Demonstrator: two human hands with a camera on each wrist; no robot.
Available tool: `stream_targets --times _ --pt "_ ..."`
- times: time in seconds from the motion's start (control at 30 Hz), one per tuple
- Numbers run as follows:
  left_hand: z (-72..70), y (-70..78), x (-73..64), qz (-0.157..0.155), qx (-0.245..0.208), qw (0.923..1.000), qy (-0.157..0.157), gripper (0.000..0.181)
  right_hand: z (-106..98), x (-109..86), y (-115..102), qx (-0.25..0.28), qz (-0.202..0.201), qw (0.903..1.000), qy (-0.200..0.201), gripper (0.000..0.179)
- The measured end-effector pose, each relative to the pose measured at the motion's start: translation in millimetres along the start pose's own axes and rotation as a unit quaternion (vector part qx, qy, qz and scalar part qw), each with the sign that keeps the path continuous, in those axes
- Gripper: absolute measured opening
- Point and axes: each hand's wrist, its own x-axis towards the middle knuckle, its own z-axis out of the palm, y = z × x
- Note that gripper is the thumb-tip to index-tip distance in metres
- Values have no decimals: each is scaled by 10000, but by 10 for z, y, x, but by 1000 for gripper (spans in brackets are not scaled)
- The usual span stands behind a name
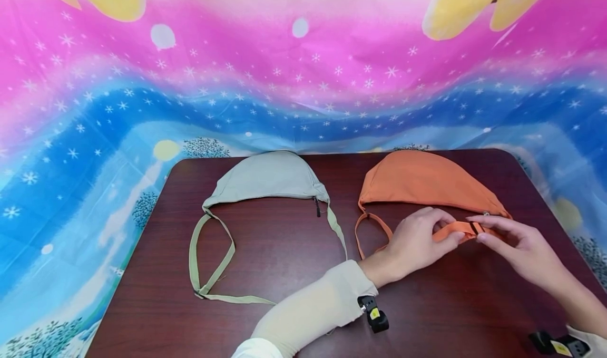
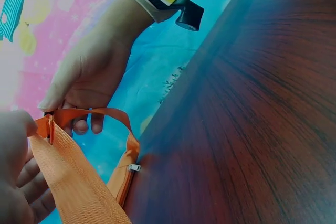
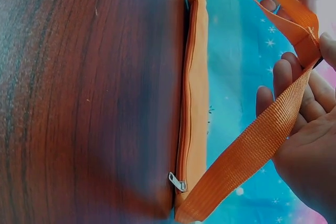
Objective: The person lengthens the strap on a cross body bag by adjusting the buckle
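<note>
An orange crescent-shaped waist bag (image 1: 422, 181) lies on the right side of the table. My left hand (image 1: 410, 244) pinches its orange strap (image 1: 448, 231) between thumb and fingers, just in front of the bag. On the other side, my right hand (image 1: 526, 250) pinches the strap at the dark slider buckle (image 1: 476, 228). In the right wrist view the raised webbing (image 3: 252, 145) runs from the bag up to the fingers. A metal zipper pull (image 3: 177, 182) hangs at the end of the bag's zipper. The palm side partly hides the strap in the head view.
A grey-green waist bag (image 1: 270, 176) lies at the left, its pale green strap (image 1: 194, 258) looped towards the table's front and partly under my left forearm. The dark reddish-brown table (image 1: 156, 294) stands against a colourful printed cloth (image 1: 294, 84).
</note>
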Motion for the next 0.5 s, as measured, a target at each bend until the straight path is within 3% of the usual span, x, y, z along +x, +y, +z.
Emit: stream_targets --times 0.13,0.5 --pt "2 -12 1 40 -273 9996 35 24 -2 -1 -27 -17 40 10000 32 34" --pt "58 -6 3 -224 145 9992 -291 23 9 6 -36 -7 -27 10000 22 37"
